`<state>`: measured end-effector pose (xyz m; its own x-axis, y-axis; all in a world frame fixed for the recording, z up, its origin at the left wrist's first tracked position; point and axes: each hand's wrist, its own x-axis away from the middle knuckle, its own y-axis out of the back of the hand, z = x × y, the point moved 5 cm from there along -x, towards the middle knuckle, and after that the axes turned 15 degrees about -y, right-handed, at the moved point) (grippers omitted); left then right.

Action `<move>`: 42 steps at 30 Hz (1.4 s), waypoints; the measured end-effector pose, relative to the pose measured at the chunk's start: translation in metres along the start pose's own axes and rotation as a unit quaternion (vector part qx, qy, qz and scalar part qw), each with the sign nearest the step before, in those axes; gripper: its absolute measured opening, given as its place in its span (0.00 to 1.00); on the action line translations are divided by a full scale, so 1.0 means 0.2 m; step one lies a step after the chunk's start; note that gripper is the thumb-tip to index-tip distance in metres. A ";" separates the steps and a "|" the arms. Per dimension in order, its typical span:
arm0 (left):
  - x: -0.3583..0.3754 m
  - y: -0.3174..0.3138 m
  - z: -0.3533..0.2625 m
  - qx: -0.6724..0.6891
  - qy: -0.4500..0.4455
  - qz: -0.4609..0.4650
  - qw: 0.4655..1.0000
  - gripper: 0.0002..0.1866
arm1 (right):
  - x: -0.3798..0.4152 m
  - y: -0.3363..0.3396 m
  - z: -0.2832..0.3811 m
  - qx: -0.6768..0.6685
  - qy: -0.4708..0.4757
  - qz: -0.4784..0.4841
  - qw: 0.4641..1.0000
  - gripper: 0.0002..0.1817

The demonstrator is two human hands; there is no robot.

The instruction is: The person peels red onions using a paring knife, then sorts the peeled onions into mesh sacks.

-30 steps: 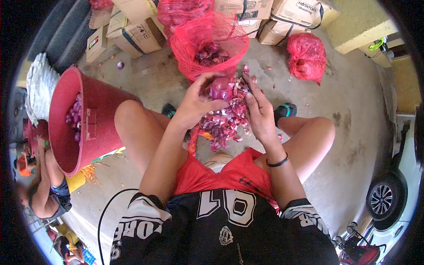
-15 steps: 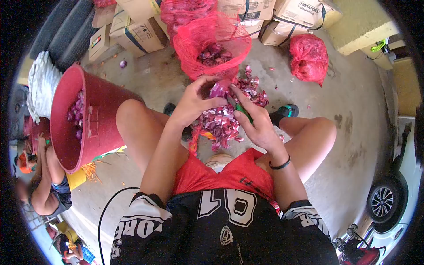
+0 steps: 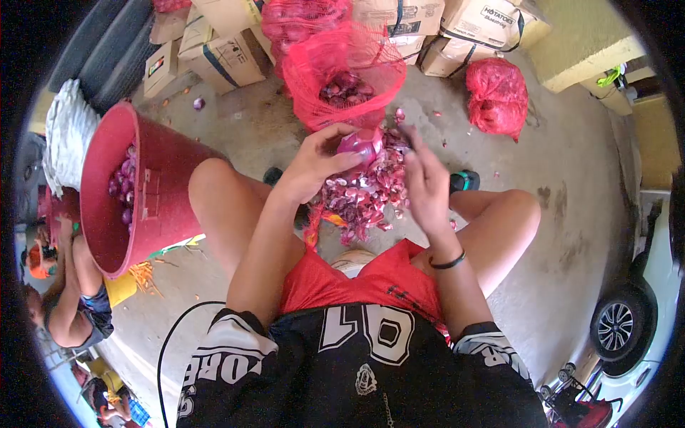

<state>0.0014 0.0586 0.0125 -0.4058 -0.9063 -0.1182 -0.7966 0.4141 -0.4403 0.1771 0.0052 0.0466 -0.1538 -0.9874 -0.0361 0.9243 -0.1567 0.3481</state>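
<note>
My left hand [image 3: 322, 162] is wrapped round a red onion [image 3: 360, 146], its loose purple skin showing between thumb and fingers. To its right, my right hand [image 3: 428, 182] is apart from the onion, fingers closed and partly blurred; a dark, smeared shape at the fingertips looks like a knife blade. Beneath both hands lies a heap of onion skins [image 3: 364, 196] on the floor. Just beyond the hands stands an open red mesh bag [image 3: 346, 53] with onions inside.
A large red tub [image 3: 168, 189] holding onions lies tilted at the left. Behind are cardboard boxes [image 3: 225, 57] and a filled red mesh bag [image 3: 497, 98]. Other people [image 3: 68, 299] sit at the far left. A car wheel [image 3: 617, 327] shows at the right.
My right hand has moved right, away from the onion, and the green handle seen in it earlier is now hidden. My left hand still holds the onion, turned slightly.
</note>
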 end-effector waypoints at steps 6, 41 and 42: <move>0.01 -0.01 -0.01 0.008 -0.021 -0.020 1.000 0.26 | 0.01 0.01 -0.04 0.010 -0.020 0.113 0.993 0.26; 0.00 0.03 0.03 0.076 -0.056 -0.077 0.993 0.31 | 0.04 0.06 -0.02 0.027 -0.046 0.123 0.991 0.28; 0.00 0.02 0.02 0.060 -0.057 -0.073 0.994 0.32 | 0.04 0.04 -0.01 0.038 -0.034 0.118 0.992 0.28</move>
<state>0.0005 0.0589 0.0076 -0.2304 -0.9626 -0.1428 -0.7816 0.2705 -0.5621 0.1836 -0.0048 0.0464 0.0383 -0.9924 0.1173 0.9090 0.0834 0.4085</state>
